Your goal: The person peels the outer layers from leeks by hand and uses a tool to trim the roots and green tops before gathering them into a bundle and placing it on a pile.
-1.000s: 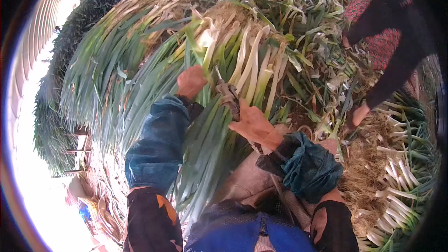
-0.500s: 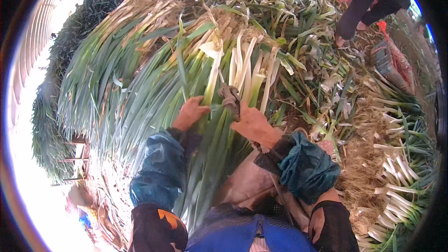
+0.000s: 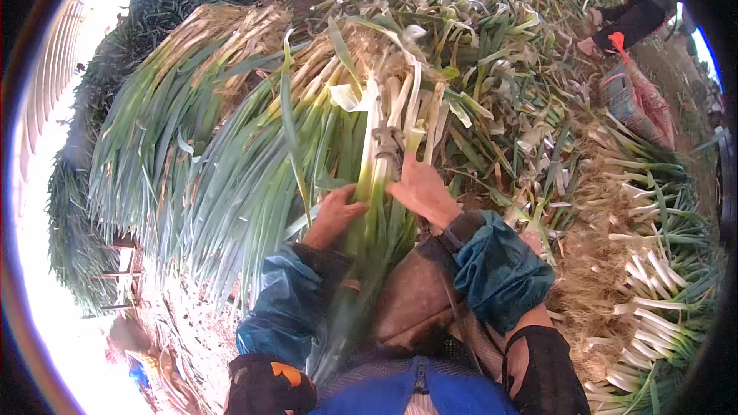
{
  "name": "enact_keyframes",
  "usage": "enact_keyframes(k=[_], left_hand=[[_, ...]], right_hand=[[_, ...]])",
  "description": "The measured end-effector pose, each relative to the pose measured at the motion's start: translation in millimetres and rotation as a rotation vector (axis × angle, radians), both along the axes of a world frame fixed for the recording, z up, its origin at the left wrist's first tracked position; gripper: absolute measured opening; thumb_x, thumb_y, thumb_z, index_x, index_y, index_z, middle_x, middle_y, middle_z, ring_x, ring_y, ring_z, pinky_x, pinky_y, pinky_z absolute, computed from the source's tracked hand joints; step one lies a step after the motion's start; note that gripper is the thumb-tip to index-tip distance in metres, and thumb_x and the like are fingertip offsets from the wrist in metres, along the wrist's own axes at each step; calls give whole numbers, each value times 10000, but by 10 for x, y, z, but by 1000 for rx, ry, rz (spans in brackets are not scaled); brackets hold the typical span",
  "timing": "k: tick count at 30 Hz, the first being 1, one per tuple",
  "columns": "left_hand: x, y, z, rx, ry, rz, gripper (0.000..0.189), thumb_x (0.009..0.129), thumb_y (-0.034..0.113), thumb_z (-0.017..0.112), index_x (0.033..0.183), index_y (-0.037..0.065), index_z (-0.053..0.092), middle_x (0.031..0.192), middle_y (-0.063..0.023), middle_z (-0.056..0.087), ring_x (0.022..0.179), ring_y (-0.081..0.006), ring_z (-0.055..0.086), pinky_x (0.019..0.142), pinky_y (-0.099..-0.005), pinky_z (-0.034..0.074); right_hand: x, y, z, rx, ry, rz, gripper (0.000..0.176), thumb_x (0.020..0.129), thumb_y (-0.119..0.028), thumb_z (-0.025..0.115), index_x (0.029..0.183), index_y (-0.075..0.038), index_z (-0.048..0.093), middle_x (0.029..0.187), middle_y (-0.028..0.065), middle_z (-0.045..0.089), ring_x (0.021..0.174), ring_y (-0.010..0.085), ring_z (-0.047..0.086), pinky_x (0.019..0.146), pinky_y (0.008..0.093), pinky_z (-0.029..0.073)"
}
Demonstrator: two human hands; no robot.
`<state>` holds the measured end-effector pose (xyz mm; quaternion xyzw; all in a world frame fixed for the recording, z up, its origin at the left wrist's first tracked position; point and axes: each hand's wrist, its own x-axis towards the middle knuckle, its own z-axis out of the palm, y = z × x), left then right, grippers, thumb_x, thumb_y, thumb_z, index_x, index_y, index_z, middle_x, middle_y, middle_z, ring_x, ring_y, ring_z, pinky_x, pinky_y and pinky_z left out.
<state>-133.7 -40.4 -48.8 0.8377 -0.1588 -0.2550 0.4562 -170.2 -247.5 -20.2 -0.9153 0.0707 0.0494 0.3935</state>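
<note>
A long leek (image 3: 367,138), pale at the root end and green lower down, lies lengthwise before me. My left hand (image 3: 334,215) is closed around its green part, the fingers partly hidden by leaves. Just to the right, my right hand (image 3: 424,194) grips a worn grey hand tool (image 3: 388,144), whose head lies against the white stalks. From below that hand a thin hose or cord (image 3: 453,300) runs down toward my lap. Several more white leek stalks (image 3: 400,100) lie beyond the tool, roots pointing away.
A large heap of untrimmed leeks (image 3: 207,123) spreads on the left. Stripped leaves (image 3: 492,54) litter the ground ahead. On the right are rows of white-stemmed leeks (image 3: 653,323), a red mesh sack (image 3: 642,104) and another person's leg (image 3: 630,23).
Both hands have shifted slightly right, the left also lower, and the leek now lies closer beside the tool. The other person's leg has moved to the right.
</note>
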Motion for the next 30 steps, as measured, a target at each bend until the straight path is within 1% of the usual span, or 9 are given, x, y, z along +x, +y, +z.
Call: enact_keyframes(k=[7, 8, 11, 12, 15, 18, 20, 22, 30], left_hand=[[-218, -135, 10, -95, 2, -24, 460, 748, 199, 599, 1158, -7, 568, 1015, -183, 647, 936, -267, 618, 828, -348, 459], [-256, -139, -12, -77, 30, -25, 439, 809, 179, 607, 1183, -39, 537, 1060, -111, 636, 949, -167, 565, 876, -302, 431], [-298, -159, -115, -92, -43, -40, 441, 813, 202, 633, 1172, -38, 543, 1049, -110, 640, 938, -187, 572, 867, -309, 434], [-433, -219, 126, -110, -264, 2, 409, 814, 209, 647, 1146, -16, 565, 1007, -131, 647, 916, -218, 593, 838, -331, 447], [-119, -221, -126, 157, -79, -136, 377, 785, 323, 641, 1017, 28, 609, 942, -228, 618, 889, -388, 592, 764, -427, 464], [360, -182, -23, 310, -393, -130, 299, 834, 331, 586, 922, 48, 623, 898, -187, 612, 853, -337, 602, 729, -430, 476], [944, -65, -413, 28, -705, 151, 239, 843, 264, 548, 910, 45, 616, 932, -175, 610, 872, -327, 606, 722, -418, 493], [1419, -2, -355, 534, -1108, 249, 183, 839, 168, 508, 921, 37, 606, 970, -168, 609, 899, -337, 605, 720, -411, 509], [1769, 10, -324, 870, -662, 148, 197, 758, 155, 547, 912, 36, 580, 937, -207, 627, 894, -379, 606, 741, -474, 489]], right_hand=[[64, -77, -86, -35, -46, -41, 523, 711, -234, 669, 1002, 117, 412, 765, 316, 585, 739, 469, 592, 670, 490, 487], [69, -104, -105, -72, -108, -42, 533, 710, -236, 670, 1027, 110, 416, 754, 305, 585, 731, 456, 602, 656, 474, 493], [-60, -17, 302, 33, 112, 26, 534, 742, -250, 637, 1074, 101, 410, 846, 294, 609, 785, 433, 616, 727, 479, 499], [-121, 22, 317, 22, 65, 131, 537, 761, -246, 622, 1106, 100, 399, 864, 296, 609, 786, 423, 618, 729, 472, 500], [-73, 19, 51, -16, 180, 134, 561, 770, -264, 616, 1127, 105, 389, 883, 291, 610, 823, 425, 614, 753, 467, 496], [-16, -23, 101, 31, 130, -27, 551, 729, -277, 665, 1050, 99, 422, 826, 311, 592, 868, 456, 579, 754, 471, 468], [-13, 7, 180, -4, 135, -22, 542, 723, -273, 668, 1054, 88, 435, 842, 301, 603, 866, 442, 594, 774, 454, 475], [-23, 54, 204, 27, 222, 30, 532, 741, -272, 643, 1079, 81, 432, 881, 296, 609, 880, 440, 596, 794, 455, 479], [-81, 85, 315, 225, 186, 120, 450, 737, -220, 634, 1012, 72, 430, 777, 307, 589, 773, 416, 621, 726, 448, 493]])
